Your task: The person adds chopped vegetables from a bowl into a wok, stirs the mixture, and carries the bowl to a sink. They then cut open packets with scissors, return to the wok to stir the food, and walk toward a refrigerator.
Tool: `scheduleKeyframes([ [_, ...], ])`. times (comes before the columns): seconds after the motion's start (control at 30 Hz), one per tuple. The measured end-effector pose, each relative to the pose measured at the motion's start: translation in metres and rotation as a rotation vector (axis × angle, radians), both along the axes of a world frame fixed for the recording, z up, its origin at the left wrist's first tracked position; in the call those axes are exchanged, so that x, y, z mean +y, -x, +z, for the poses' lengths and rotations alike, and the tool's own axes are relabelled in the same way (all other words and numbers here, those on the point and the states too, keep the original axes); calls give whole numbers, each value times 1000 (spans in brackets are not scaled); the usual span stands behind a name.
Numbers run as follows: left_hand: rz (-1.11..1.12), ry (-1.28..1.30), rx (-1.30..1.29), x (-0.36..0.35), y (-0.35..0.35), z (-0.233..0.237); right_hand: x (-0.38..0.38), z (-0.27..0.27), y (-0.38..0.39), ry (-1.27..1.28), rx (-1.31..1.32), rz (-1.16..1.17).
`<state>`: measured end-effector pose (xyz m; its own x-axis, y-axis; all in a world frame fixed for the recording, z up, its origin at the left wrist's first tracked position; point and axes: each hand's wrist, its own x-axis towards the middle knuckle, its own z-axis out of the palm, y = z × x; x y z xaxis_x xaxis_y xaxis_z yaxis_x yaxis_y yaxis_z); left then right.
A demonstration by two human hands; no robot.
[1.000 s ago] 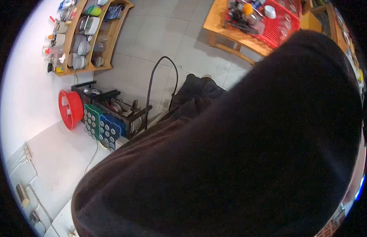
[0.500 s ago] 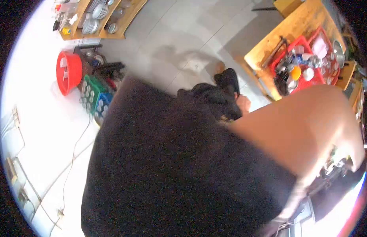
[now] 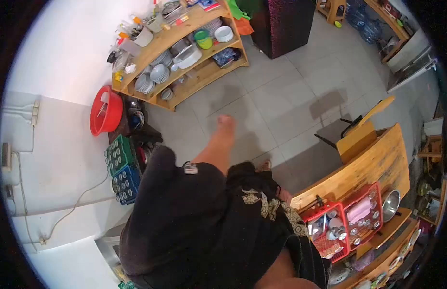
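My left forearm reaches out from a black sleeve over the floor, and my left hand (image 3: 226,121) is at its end, away from any object. That hand looks rounded and blurred, so its fingers are not distinct. A black cloth with patterned light-and-dark trim (image 3: 269,204) hangs bunched in front of my body. Close to the wooden table's edge, my right hand (image 3: 283,194) shows only in part beside this cloth and appears closed on it. Fabric hides most of my right forearm.
Two red crates (image 3: 328,226) of glasses and utensils occupy the wooden table (image 3: 377,166) at right, beside a metal bowl (image 3: 391,204). A yellow chair (image 3: 357,141) stands behind. At left are a shelf of dishes (image 3: 204,65), a red basin (image 3: 106,111) and green and blue bottle crates (image 3: 121,156).
The view has swung, bringing in more of the shelf and room. My left forearm now shows, stretched out. My bare right forearm, plain before, is now mostly behind the black cloth.
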<state>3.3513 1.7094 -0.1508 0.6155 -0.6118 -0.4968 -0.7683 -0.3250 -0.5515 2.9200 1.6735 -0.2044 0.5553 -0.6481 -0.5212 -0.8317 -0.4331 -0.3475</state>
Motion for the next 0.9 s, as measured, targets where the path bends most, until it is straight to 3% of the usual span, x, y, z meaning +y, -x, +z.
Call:
scheduleKeyframes([
  [0.03,170,24,2,26,-58,-80,-15,6,-9,21,-54,-51],
  [0.07,406,-364,337,5,-77,-5,-30,13,-19,51,-105,-103],
  [0.1,408,-224,432,15,-84,2,-48,18,-29,101,-174,-165],
  [0.13,506,-325,540,-2,-87,11,-67,21,-36,125,-179,-178],
  [0.17,279,-210,478,-2,-77,4,-86,13,-40,164,-180,-214],
  [0.2,171,-158,501,-19,-78,-6,-118,6,-45,41,-6,-118],
  [0.3,209,-87,825,-104,-59,-31,-188,-9,-50,28,127,-178],
  [0.4,188,91,1419,-216,-42,-33,-259,27,-69,-94,24,-437],
  [0.43,162,141,1623,-256,-42,-22,-272,-26,-66,-98,236,-285],
  [0.47,176,-49,1439,-315,-47,-19,-288,-84,-65,-113,451,-121],
  [0.53,215,-381,1022,-437,-45,-8,-342,-14,-87,109,-71,-475],
  [0.57,143,-112,1064,-477,-74,-54,-363,28,-100,211,-340,-638],
  [0.6,78,141,1092,-501,-106,-97,-389,46,-111,173,-329,-664],
  [0.67,91,163,916,-577,-121,-27,-428,74,-122,60,-299,-710],
  [0.7,107,221,888,-614,-126,-10,-454,91,-121,-164,-340,-764],
  [0.8,-2,151,843,-715,-118,29,-518,92,-140,4,-567,-943],
  [0.87,38,73,887,-776,-106,38,-559,88,-152,36,-773,-1089],
  [0.9,68,21,914,-795,-94,36,-575,87,-155,93,-726,-1054],
])
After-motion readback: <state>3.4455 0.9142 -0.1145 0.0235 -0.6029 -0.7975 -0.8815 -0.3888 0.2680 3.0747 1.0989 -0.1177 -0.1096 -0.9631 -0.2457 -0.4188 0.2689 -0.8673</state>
